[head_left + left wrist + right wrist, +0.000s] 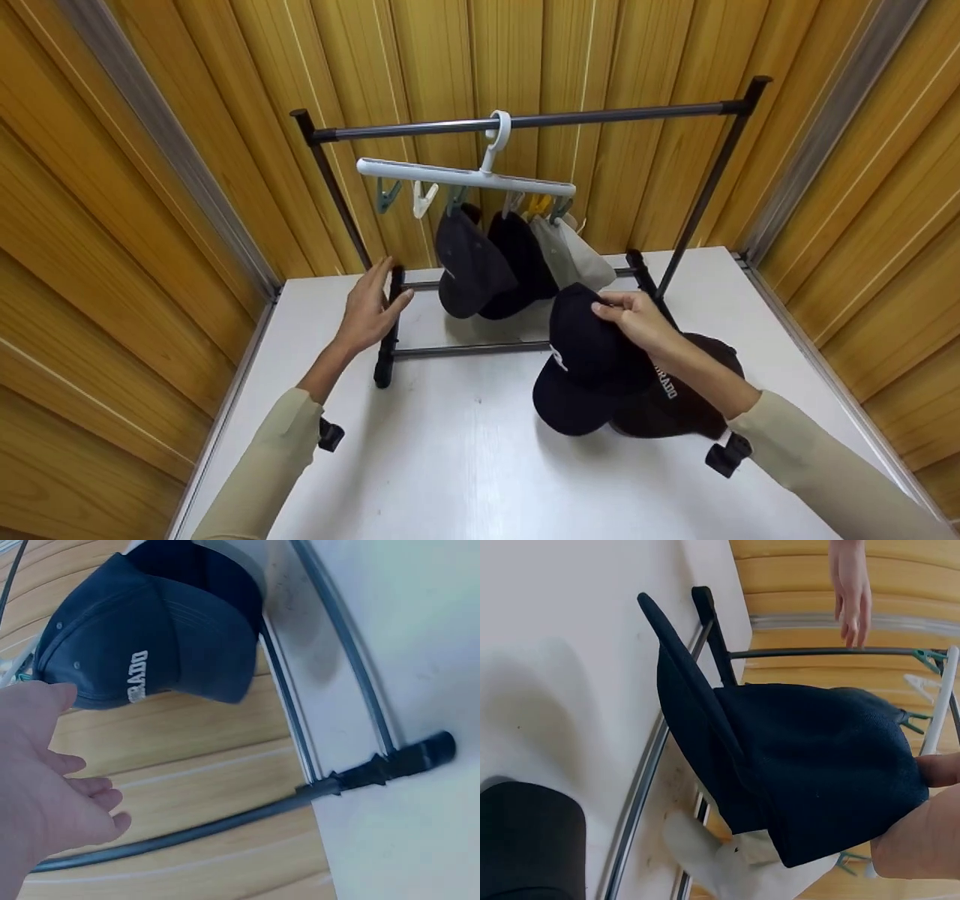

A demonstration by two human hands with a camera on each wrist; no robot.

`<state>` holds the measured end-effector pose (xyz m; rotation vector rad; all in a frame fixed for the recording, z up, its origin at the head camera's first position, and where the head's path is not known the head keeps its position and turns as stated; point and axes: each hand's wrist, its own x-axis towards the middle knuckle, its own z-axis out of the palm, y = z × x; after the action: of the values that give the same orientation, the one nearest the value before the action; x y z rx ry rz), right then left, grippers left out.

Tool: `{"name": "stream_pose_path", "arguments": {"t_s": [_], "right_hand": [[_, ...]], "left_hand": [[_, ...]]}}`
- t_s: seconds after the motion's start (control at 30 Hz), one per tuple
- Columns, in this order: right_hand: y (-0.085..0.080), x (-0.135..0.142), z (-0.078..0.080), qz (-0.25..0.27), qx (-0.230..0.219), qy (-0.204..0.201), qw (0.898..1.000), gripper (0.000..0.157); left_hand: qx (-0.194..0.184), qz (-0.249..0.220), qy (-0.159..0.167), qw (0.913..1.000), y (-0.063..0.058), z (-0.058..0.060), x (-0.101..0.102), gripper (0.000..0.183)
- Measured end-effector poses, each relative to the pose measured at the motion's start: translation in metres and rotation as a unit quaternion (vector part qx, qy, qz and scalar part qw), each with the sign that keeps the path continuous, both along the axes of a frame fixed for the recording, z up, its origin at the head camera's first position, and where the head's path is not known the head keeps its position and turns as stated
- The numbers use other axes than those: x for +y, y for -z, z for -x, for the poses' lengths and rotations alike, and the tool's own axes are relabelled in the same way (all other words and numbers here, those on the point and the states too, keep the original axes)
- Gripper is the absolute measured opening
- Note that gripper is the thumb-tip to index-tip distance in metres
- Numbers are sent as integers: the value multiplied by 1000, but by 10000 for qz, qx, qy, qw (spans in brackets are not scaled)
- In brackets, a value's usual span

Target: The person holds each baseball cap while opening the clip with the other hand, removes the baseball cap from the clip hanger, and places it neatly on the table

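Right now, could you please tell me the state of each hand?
Left hand: open, holding nothing.
Right hand: closed, pinching a dark cap by its crown.

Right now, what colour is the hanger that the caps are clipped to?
The hanger is white; it shows best in the head view.

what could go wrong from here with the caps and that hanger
The right hand pinches the held cap by its crown, so it might slip and drop. The hanger tilts down toward its right end in the head view, with the hanging caps bunched from its middle rightward; a bump could make it swing or slide along the rail.
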<state>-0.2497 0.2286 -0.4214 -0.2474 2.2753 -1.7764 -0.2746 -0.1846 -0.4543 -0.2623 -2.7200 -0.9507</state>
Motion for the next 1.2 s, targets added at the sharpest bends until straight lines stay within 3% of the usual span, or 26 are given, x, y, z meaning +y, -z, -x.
{"name": "stream_pose_path", "arguments": {"t_s": [0.27,0.47,0.77,1.03,1.2], "right_hand": [[13,16,2,281,-456,308,9981,44],[31,21,2,263,-857,242,9957,41],[56,32,1,-237,-1210,28,9924,44],[61,45,3,-22,-1461,-131,9892,51],[74,53,2,101,-1611,-185,9867,56]], "left_hand": [[-32,1410,-238,9897,21,-19,-20,81],[154,1878,-295,9816,32,-27,-30,81],[53,1922,-304,9809,44,-36,-36,79],[87,1907,-298,9812,44,-40,-34,77],[47,1886,-313,9815,49,-43,-32,77]]}}
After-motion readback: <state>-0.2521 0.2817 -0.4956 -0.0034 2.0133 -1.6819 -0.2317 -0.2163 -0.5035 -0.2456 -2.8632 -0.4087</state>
